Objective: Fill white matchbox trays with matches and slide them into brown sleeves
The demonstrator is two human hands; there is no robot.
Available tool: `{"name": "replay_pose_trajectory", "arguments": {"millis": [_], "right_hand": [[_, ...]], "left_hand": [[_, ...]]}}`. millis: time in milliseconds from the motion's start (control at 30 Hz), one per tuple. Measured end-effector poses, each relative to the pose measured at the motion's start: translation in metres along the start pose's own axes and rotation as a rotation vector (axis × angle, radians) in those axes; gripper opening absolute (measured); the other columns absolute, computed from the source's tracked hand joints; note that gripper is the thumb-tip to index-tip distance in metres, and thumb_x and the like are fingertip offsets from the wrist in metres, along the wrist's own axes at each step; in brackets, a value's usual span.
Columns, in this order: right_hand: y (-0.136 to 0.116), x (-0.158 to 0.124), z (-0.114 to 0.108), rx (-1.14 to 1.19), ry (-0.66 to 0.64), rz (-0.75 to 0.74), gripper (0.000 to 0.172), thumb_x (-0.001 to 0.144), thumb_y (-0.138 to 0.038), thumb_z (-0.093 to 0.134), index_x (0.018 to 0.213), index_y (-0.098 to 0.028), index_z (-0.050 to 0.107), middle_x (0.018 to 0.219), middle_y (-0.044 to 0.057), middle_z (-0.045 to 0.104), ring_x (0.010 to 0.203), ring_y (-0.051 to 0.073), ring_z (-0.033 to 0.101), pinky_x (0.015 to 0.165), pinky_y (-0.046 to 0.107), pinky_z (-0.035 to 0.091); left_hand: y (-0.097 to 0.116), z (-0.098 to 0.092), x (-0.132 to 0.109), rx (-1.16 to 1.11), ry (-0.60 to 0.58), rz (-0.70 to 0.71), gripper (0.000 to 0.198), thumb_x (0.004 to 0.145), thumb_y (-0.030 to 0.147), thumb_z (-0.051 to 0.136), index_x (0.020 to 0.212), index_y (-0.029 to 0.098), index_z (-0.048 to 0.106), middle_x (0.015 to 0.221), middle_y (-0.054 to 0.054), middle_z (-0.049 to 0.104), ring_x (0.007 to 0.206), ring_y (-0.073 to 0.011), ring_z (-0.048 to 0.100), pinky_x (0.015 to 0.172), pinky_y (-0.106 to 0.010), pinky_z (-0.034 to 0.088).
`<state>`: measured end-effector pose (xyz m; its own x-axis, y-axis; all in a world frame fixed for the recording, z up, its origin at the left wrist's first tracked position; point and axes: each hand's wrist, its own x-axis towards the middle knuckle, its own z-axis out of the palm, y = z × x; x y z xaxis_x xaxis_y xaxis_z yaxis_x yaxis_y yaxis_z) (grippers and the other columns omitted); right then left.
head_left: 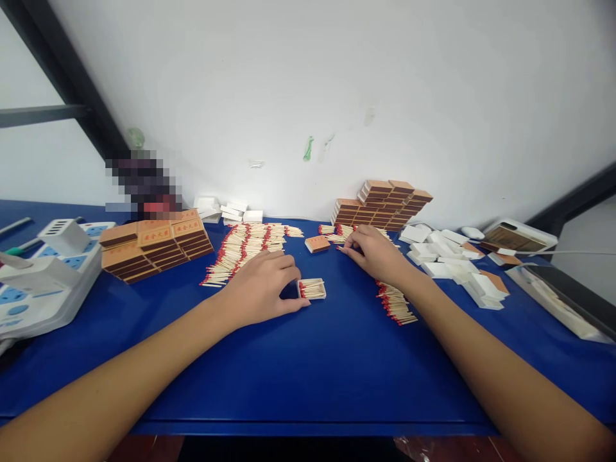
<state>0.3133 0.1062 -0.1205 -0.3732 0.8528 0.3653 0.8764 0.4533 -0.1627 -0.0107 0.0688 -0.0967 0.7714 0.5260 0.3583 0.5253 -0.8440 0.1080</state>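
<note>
My left hand (264,284) rests on the blue table (308,372), its thumb and fingers closed around the end of a small white matchbox tray (312,289) filled with red-tipped matches. My right hand (374,252) reaches further back, fingers curled down onto loose matches (395,303) that trail along my wrist. What the fingertips pinch is hidden. An orange matchbox sleeve (317,243) lies between the hands, a little further back.
A spread of loose matches (243,249) lies left of centre. Stacks of orange matchboxes stand at the left (154,247) and back right (382,204). Empty white trays (452,260) pile up at the right. A white power strip (43,276) sits at the left edge.
</note>
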Motion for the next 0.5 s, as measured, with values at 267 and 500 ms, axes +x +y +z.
{"name": "replay_pose_trajectory", "arguments": {"millis": [267, 500], "right_hand": [[0.0035, 0.0025, 0.0038, 0.033, -0.039, 0.036, 0.013, 0.100, -0.027, 0.060, 0.090, -0.021, 0.065, 0.095, 0.011, 0.064, 0.093, 0.028, 0.059, 0.084, 0.041, 0.045], [0.0033, 0.0027, 0.0026, -0.022, -0.091, 0.027, 0.017, 0.102, -0.027, 0.054, 0.089, -0.021, 0.064, 0.098, 0.013, 0.066, 0.095, 0.030, 0.059, 0.086, 0.044, 0.046]], "left_hand": [[0.0003, -0.0011, 0.0001, -0.005, -0.024, -0.009, 0.033, 0.094, 0.051, 0.078, 0.096, 0.018, 0.076, 0.095, -0.005, 0.073, 0.091, -0.0243, 0.068, 0.083, -0.040, 0.051], [0.0000, -0.0003, -0.0001, -0.010, -0.004, -0.001, 0.030, 0.094, 0.049, 0.078, 0.094, 0.019, 0.076, 0.093, -0.005, 0.072, 0.089, -0.0236, 0.067, 0.081, -0.039, 0.051]]}}
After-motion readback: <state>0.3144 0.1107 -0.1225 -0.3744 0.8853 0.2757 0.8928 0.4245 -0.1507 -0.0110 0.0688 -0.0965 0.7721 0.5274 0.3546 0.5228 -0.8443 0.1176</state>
